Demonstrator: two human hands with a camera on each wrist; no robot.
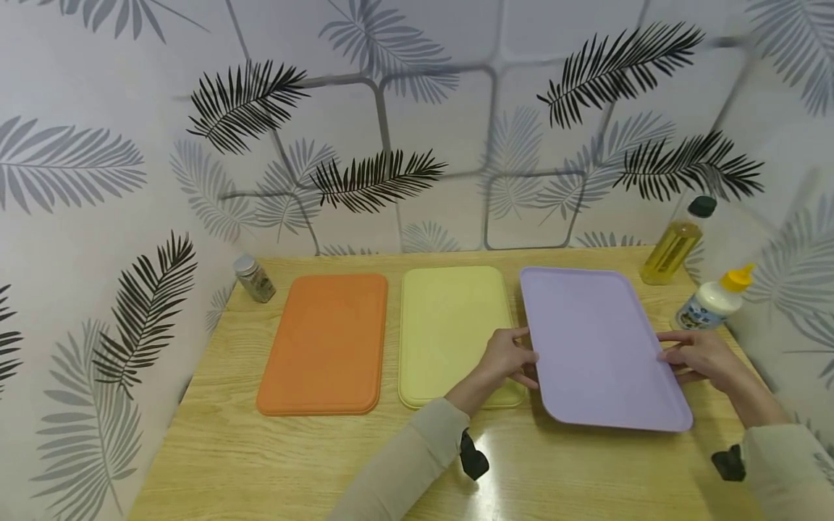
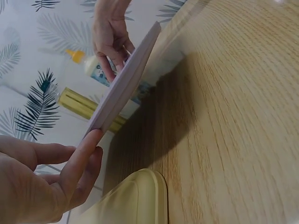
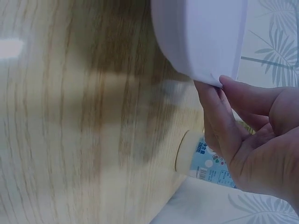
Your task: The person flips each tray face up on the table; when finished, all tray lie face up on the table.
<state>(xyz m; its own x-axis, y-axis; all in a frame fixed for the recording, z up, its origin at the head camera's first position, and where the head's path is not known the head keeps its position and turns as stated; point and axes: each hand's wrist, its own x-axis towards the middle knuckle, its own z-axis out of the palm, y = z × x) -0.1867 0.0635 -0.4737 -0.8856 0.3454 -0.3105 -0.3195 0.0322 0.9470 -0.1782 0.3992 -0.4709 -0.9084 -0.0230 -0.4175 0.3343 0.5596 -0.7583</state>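
A purple tray (image 1: pixel 599 347) is held above the wooden table between both hands. My left hand (image 1: pixel 507 358) grips its left edge, the fingers under the rim in the left wrist view. On the opposite edge, my right hand (image 1: pixel 704 356) pinches the rim between thumb and fingers (image 3: pixel 217 109). A shadow beneath shows the tray raised off the wood. Just left of it lies a yellow tray (image 1: pixel 456 325), partly covered by my left hand and forearm. Farther left, an orange tray (image 1: pixel 326 344) lies flat.
At the back right stands an oil bottle (image 1: pixel 674 246) with a dark cap. A white bottle with a yellow nozzle (image 1: pixel 710 304) is close beyond my right hand. A small spice jar (image 1: pixel 254 278) stands at the back left. Patterned walls border the table (image 1: pixel 260 470).
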